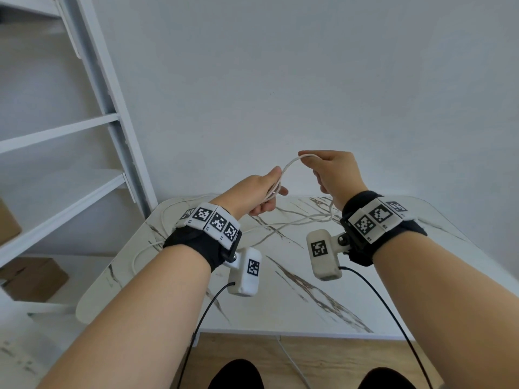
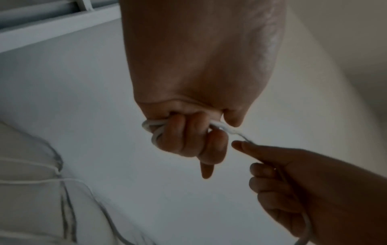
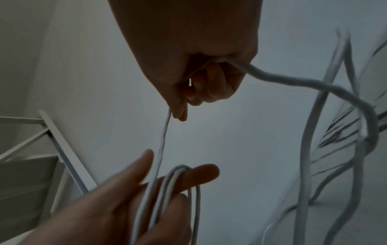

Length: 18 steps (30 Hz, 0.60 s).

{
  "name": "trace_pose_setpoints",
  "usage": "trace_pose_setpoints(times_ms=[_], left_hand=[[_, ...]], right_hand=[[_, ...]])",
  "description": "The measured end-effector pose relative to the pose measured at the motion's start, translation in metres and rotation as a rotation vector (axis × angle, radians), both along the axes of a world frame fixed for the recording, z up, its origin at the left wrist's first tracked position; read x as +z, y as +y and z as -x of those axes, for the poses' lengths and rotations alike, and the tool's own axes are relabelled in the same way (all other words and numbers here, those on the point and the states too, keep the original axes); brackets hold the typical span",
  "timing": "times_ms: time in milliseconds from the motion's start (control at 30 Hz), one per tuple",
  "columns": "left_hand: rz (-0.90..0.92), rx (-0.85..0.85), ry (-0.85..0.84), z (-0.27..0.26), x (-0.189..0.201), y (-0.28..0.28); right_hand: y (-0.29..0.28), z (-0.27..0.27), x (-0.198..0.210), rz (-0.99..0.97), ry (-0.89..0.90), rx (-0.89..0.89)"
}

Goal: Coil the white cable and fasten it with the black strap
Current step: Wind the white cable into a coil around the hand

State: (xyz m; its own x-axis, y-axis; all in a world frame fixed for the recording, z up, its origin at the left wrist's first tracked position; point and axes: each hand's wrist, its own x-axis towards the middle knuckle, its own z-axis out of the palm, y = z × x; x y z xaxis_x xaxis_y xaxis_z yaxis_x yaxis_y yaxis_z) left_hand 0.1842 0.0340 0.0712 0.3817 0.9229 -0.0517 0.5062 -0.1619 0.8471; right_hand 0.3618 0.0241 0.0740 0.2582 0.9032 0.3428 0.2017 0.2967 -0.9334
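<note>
Both hands are raised above the marble table (image 1: 283, 299). My left hand (image 1: 268, 193) grips a few loops of the white cable (image 1: 288, 164). In the left wrist view its fingers (image 2: 184, 139) curl around the loops (image 2: 149, 128). My right hand (image 1: 316, 168) pinches the cable a short way further along, up and to the right of the left hand. In the right wrist view the cable (image 3: 164, 132) runs down from the right hand (image 3: 201, 86) to the loops on the left hand (image 3: 146, 190). The remaining cable (image 1: 295, 221) trails loose over the table. No black strap is in sight.
A white ladder-like shelf (image 1: 109, 116) stands at the left against the wall. Cardboard boxes (image 1: 36, 279) sit on the floor beneath it. The white wall rises just behind the table. Black sensor leads (image 1: 207, 310) hang from both wrists.
</note>
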Motion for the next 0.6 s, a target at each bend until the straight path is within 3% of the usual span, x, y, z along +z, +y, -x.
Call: trace_pose_setpoints(times_ms=[133, 233, 400, 600], left_hand=[[0.085, -0.155, -0.109, -0.003, 0.001, -0.005], [0.126, -0.207, -0.301, -0.004, 0.001, -0.005], [0.231, -0.236, -0.653, -0.008, 0.004, -0.002], [0.320, -0.165, -0.973, -0.021, 0.007, -0.001]], right_hand=[[0.007, -0.001, -0.005, 0.041, -0.003, -0.040], [0.010, -0.004, -0.010, 0.070, 0.014, -0.048], [0.009, -0.004, -0.025, 0.137, -0.029, 0.000], [0.006, 0.001, -0.041, 0.246, -0.243, 0.012]])
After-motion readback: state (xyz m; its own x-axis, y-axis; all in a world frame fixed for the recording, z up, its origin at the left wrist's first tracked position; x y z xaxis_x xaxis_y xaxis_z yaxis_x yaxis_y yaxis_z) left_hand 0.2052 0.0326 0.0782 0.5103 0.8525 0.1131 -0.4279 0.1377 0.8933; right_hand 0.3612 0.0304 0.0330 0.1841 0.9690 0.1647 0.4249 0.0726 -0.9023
